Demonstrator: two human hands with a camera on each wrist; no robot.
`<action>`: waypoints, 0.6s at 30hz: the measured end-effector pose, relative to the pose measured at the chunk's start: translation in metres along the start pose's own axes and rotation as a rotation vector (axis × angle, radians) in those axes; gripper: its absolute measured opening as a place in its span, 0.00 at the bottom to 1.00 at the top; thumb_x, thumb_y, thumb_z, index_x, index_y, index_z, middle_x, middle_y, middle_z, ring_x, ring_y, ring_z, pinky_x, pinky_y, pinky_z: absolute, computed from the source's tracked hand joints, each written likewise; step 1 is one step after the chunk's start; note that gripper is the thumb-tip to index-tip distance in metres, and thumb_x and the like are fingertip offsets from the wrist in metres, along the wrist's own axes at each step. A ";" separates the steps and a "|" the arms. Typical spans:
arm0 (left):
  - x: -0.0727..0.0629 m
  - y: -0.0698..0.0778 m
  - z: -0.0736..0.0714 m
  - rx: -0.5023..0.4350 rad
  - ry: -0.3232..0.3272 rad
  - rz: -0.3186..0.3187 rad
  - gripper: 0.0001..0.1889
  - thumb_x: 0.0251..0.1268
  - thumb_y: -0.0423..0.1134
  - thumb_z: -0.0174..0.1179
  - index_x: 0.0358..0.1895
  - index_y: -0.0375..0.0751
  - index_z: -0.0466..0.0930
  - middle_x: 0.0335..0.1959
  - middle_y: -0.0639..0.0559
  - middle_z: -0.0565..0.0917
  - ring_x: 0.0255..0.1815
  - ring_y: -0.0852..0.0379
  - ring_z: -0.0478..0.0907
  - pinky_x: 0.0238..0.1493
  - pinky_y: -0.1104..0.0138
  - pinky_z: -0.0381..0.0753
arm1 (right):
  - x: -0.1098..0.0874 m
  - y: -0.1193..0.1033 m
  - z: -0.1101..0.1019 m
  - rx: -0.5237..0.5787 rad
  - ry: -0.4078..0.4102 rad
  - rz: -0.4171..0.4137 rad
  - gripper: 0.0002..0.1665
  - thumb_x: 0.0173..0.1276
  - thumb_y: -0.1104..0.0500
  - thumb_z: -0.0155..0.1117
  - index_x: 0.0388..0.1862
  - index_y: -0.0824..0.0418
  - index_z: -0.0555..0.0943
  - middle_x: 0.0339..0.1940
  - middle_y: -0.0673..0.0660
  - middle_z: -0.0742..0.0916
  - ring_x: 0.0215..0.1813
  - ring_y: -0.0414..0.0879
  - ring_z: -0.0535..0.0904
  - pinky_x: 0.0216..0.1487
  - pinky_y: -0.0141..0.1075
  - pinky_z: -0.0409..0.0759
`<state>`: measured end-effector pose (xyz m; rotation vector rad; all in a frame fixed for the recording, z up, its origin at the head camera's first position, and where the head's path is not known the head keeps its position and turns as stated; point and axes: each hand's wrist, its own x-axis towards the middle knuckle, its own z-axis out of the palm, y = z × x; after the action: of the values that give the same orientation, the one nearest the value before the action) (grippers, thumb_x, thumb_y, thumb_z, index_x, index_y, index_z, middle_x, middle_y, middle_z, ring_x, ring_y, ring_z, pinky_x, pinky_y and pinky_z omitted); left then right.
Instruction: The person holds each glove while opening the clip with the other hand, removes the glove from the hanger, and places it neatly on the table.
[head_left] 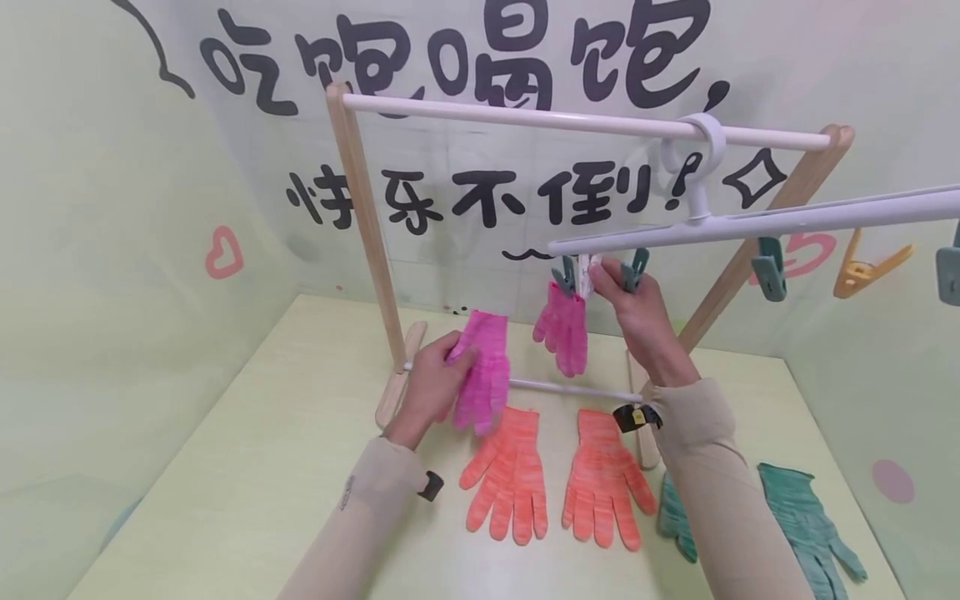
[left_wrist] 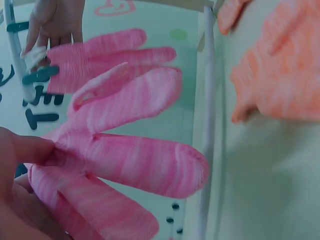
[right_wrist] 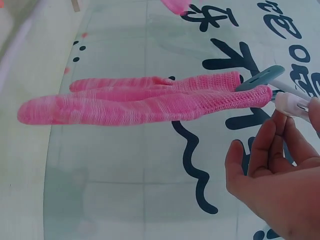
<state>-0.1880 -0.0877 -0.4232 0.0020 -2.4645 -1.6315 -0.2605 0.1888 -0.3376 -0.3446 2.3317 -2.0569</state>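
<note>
My left hand [head_left: 431, 379] pinches a pink knit glove [head_left: 486, 362], its fingers dangling downward, left of the hanger. A second pink glove [head_left: 564, 329] hangs by its cuff from the left end of a white hanger [head_left: 795, 220], with a teal clothespin [head_left: 566, 275] on that cuff. At the same cuff, my right hand [head_left: 641, 321] pinches a white clothespin [right_wrist: 292, 105] between thumb and fingers. Whether its tips bite the cuff, I cannot tell. Another teal clothespin [head_left: 636, 268] sits beside the right fingers.
The hanger hooks over the rail [head_left: 525, 117] of a wooden-legged rack. Further along it are a teal clothespin [head_left: 769, 268] and a yellow one [head_left: 862, 271]. Two orange gloves [head_left: 517, 475] lie on the table [head_left: 247, 467]; green gloves [head_left: 806, 517] lie at right, partly behind my right arm.
</note>
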 end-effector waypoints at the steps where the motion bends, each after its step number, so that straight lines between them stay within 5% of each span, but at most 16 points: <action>1: -0.002 -0.005 -0.005 0.015 0.002 -0.022 0.12 0.77 0.42 0.60 0.32 0.43 0.74 0.23 0.54 0.69 0.24 0.58 0.68 0.25 0.71 0.68 | 0.000 0.000 0.000 0.000 -0.002 0.000 0.31 0.80 0.45 0.60 0.74 0.60 0.76 0.74 0.60 0.79 0.79 0.56 0.72 0.86 0.51 0.58; 6: -0.010 -0.028 -0.024 0.107 -0.036 -0.139 0.13 0.78 0.43 0.57 0.32 0.42 0.74 0.21 0.54 0.67 0.22 0.58 0.66 0.23 0.70 0.66 | -0.001 0.000 0.000 -0.002 -0.004 -0.008 0.31 0.80 0.44 0.60 0.73 0.59 0.76 0.64 0.48 0.86 0.72 0.47 0.78 0.83 0.50 0.64; 10: -0.016 -0.049 -0.030 0.202 -0.090 -0.204 0.10 0.78 0.43 0.56 0.41 0.41 0.82 0.26 0.51 0.76 0.27 0.56 0.72 0.29 0.68 0.72 | -0.002 0.001 -0.001 0.006 -0.002 -0.014 0.29 0.79 0.44 0.60 0.70 0.60 0.78 0.53 0.40 0.87 0.64 0.37 0.81 0.82 0.50 0.66; 14: -0.026 -0.066 -0.030 0.345 -0.148 -0.234 0.14 0.76 0.41 0.58 0.56 0.39 0.84 0.41 0.46 0.87 0.40 0.53 0.81 0.44 0.59 0.83 | -0.002 0.001 -0.001 0.024 0.001 -0.012 0.28 0.79 0.45 0.61 0.68 0.60 0.79 0.51 0.39 0.87 0.63 0.36 0.81 0.82 0.50 0.66; 18: -0.038 -0.074 -0.029 0.440 -0.167 -0.242 0.23 0.74 0.39 0.60 0.67 0.33 0.76 0.53 0.39 0.88 0.46 0.47 0.83 0.54 0.51 0.85 | -0.002 0.000 -0.001 0.023 -0.002 -0.003 0.29 0.79 0.44 0.61 0.70 0.60 0.78 0.53 0.39 0.87 0.63 0.36 0.81 0.82 0.49 0.66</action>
<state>-0.1538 -0.1395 -0.4856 0.2423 -3.0036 -1.1675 -0.2585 0.1902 -0.3381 -0.3498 2.3057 -2.0826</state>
